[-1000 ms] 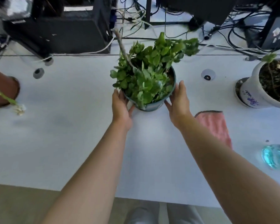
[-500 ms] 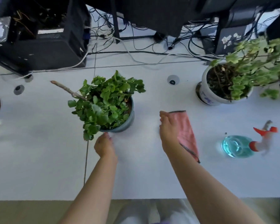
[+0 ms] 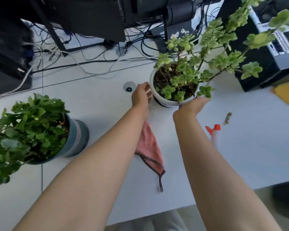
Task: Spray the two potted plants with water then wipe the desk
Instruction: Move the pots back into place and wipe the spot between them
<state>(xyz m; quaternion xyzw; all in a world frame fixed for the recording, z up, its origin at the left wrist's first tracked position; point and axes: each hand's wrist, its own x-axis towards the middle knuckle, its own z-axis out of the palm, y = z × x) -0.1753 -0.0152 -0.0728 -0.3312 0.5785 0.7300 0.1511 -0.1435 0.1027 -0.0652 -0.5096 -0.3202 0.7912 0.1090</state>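
A white pot with a pale green trailing plant stands at the back middle of the white desk. My left hand, fingers apart, is at the pot's left side. My right hand lies against its front right, fingers stretched out under the leaves. A blue-grey pot with a dark green plant stands at the left. Between my forearms lies a pink cloth. My right forearm hides most of the spray bottle; only its orange nozzle shows.
A round cable grommet sits just left of my left hand. Monitors, stands and tangled cables fill the back. A black computer tower and a yellow sheet are at the right. A small stub lies near the nozzle.
Both hands have left the green plant's pot and the cloth and moved right to the white pot. The view has swung right, so the green plant now sits at the left.
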